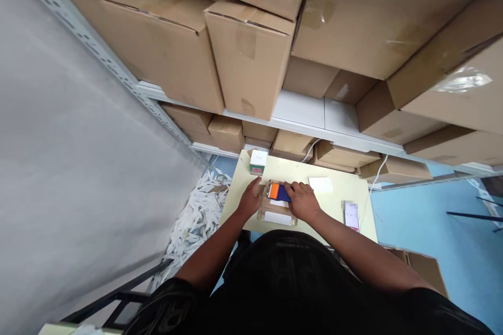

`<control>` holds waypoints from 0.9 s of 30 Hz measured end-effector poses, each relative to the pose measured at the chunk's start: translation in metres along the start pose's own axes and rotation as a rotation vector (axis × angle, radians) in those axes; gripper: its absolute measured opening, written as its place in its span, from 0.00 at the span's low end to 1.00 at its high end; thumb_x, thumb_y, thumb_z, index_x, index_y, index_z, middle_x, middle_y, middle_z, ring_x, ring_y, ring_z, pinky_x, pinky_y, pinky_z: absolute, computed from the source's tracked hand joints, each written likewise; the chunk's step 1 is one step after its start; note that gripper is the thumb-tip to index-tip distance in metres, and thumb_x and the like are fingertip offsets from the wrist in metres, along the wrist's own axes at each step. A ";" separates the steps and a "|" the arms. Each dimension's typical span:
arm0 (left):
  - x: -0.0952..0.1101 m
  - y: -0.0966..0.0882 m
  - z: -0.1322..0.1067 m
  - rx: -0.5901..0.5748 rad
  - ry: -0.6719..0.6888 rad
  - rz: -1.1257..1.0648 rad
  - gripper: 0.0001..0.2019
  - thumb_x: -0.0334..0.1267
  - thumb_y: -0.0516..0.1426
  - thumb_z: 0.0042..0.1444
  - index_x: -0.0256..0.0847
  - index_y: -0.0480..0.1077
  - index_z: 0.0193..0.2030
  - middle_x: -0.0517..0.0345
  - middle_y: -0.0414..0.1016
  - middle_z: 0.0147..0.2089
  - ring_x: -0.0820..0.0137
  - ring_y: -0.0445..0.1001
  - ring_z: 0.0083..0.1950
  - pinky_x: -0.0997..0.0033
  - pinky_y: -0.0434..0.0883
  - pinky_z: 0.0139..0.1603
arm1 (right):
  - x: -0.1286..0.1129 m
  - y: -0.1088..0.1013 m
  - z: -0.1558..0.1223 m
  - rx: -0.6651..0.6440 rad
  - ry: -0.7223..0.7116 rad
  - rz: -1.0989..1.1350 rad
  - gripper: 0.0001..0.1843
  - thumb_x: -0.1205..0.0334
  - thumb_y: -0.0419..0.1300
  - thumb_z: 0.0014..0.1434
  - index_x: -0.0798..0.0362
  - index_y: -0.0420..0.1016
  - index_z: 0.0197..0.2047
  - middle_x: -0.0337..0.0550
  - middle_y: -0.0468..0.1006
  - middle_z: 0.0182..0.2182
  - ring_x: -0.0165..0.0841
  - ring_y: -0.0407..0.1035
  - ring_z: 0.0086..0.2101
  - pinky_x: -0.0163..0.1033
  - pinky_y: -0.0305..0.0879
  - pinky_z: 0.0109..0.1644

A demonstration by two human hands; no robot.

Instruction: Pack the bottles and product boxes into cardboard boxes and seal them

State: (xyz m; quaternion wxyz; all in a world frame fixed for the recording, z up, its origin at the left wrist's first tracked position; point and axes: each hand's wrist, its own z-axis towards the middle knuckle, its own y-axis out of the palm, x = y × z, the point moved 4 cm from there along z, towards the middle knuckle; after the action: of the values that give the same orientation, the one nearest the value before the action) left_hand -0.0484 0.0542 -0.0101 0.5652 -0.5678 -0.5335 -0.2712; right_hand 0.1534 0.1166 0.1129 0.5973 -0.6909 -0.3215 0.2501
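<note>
On a small pale yellow table lies a clear plastic packet with an orange and blue item at its far end. My left hand rests against the packet's left edge, fingers curled along it. My right hand lies on the packet's right side, its fingertips pressed on the orange and blue item. Both hands are small in the head view, so the finger detail is unclear.
A small white box stands at the table's far left corner. A white card and a phone lie to the right. Shelves of cardboard boxes rise behind. White paper scraps litter the floor at left.
</note>
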 end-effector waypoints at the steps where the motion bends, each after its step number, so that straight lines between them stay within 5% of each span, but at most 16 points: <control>1: 0.009 0.001 -0.005 -0.084 0.113 0.060 0.36 0.38 0.62 0.52 0.42 0.65 0.70 0.46 0.61 0.75 0.53 0.59 0.75 0.50 0.57 0.75 | 0.001 0.000 0.001 -0.001 0.008 0.008 0.36 0.63 0.57 0.63 0.54 0.59 0.73 0.57 0.74 0.52 0.48 0.65 0.49 0.50 0.57 0.53; 4: 0.031 0.013 -0.020 -0.264 0.413 0.398 0.45 0.45 0.63 0.54 0.37 0.53 0.77 0.42 0.48 0.80 0.48 0.46 0.80 0.44 0.48 0.78 | 0.004 0.000 0.001 -0.022 0.039 0.027 0.36 0.61 0.58 0.63 0.55 0.58 0.74 0.58 0.73 0.52 0.48 0.65 0.49 0.50 0.58 0.53; 6: 0.038 0.022 -0.024 -0.259 0.470 0.602 0.49 0.51 0.63 0.56 0.33 0.48 0.78 0.38 0.43 0.80 0.46 0.43 0.80 0.42 0.46 0.77 | 0.005 0.001 0.002 -0.038 0.051 0.032 0.36 0.60 0.58 0.64 0.55 0.58 0.74 0.59 0.73 0.53 0.48 0.66 0.49 0.50 0.58 0.52; 13: 0.041 0.030 -0.024 -0.227 0.461 0.862 0.45 0.60 0.59 0.60 0.38 0.53 0.78 0.42 0.40 0.81 0.44 0.46 0.79 0.39 0.46 0.76 | 0.013 0.007 0.007 -0.062 0.045 0.035 0.33 0.62 0.53 0.67 0.54 0.56 0.74 0.61 0.73 0.54 0.48 0.67 0.49 0.50 0.60 0.51; 18: 0.043 0.028 -0.024 -0.248 0.403 0.926 0.47 0.61 0.57 0.62 0.41 0.46 0.80 0.43 0.40 0.81 0.42 0.47 0.79 0.39 0.47 0.75 | 0.025 0.002 0.004 -0.054 -0.025 0.066 0.35 0.66 0.53 0.66 0.52 0.56 0.75 0.59 0.74 0.53 0.46 0.69 0.48 0.48 0.61 0.52; 27: 0.049 0.030 -0.024 -0.302 0.347 1.003 0.48 0.61 0.56 0.62 0.41 0.42 0.80 0.45 0.36 0.82 0.43 0.46 0.79 0.41 0.49 0.75 | 0.065 0.005 -0.049 0.015 -0.088 0.154 0.43 0.65 0.59 0.62 0.51 0.50 0.77 0.55 0.73 0.53 0.46 0.68 0.48 0.47 0.61 0.52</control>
State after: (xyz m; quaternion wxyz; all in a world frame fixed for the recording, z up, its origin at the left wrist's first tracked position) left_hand -0.0001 0.0523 0.0292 0.6172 -0.7739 -0.0519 -0.1319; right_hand 0.2333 0.1316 0.1180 0.5666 -0.6974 -0.2918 0.3279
